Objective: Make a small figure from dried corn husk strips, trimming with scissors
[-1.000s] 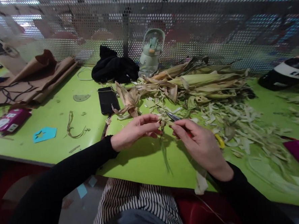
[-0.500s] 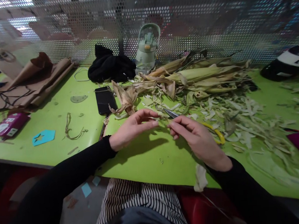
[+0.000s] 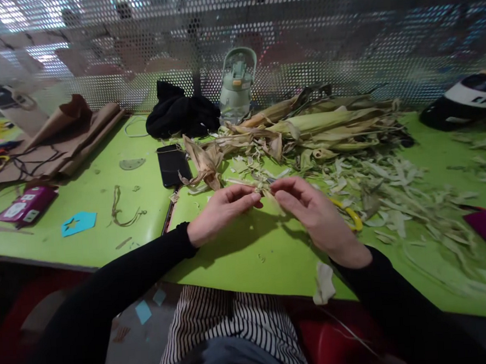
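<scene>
A small piece of pale corn husk [image 3: 265,190] spans the gap between my fingertips, above the green table [image 3: 231,265]. My left hand [image 3: 224,208] pinches its left end between thumb and fingers. From the other side, my right hand [image 3: 319,216] is closed with thumb and forefinger at its right end; the exact grip is partly hidden. Scissors with a yellow handle [image 3: 355,219] lie behind my right hand, mostly covered by it. A dry brown husk [image 3: 204,162] lies just beyond my left hand.
Long corn husks [image 3: 330,123] are heaped at the back, with husk scraps [image 3: 391,178] strewn on the right. A phone [image 3: 173,165], black cloth [image 3: 181,114] and green bottle [image 3: 236,89] stand or lie behind. Brown paper [image 3: 75,134] and a blue tag [image 3: 78,223] are left.
My right hand has shifted up and its fingers have come closer to the husk piece. My left fingertips have closed together. The whole view has shifted slightly.
</scene>
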`<action>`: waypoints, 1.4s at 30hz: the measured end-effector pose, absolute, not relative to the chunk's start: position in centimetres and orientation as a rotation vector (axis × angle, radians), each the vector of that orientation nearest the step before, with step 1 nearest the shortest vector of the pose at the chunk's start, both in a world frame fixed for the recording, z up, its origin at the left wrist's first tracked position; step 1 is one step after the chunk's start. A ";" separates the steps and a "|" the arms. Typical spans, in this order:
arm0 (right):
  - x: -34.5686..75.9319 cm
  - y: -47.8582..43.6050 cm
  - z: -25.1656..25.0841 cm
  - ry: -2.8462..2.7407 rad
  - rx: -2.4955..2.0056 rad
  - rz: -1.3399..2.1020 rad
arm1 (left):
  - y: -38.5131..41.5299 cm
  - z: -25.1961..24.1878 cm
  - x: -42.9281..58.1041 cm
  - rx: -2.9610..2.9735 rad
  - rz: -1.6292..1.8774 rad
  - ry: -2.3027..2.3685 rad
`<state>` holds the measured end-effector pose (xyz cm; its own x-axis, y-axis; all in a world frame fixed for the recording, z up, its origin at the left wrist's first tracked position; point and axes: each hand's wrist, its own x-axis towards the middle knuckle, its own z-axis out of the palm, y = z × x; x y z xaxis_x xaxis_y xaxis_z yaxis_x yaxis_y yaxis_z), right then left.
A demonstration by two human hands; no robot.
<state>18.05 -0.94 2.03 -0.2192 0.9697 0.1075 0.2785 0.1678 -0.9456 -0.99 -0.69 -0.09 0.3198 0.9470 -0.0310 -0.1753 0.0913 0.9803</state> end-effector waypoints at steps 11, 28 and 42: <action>17.6 -0.1 2.0 -1.592 -1.249 1.143 | -1.0 -0.5 -0.9 1.229 0.919 0.850; 26.5 0.2 0.9 -2.337 -1.715 0.136 | 0.0 -0.9 -1.7 0.880 0.975 0.766; 25.8 -0.7 3.5 -1.418 -1.715 1.139 | 1.0 -0.2 -2.5 0.718 1.232 0.701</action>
<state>25.85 -0.71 3.52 0.0463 0.9735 -0.2239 0.4284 -0.2218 -0.8759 -2.52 0.95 -0.18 0.1900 0.9782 -0.0842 -0.5722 0.1801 0.8001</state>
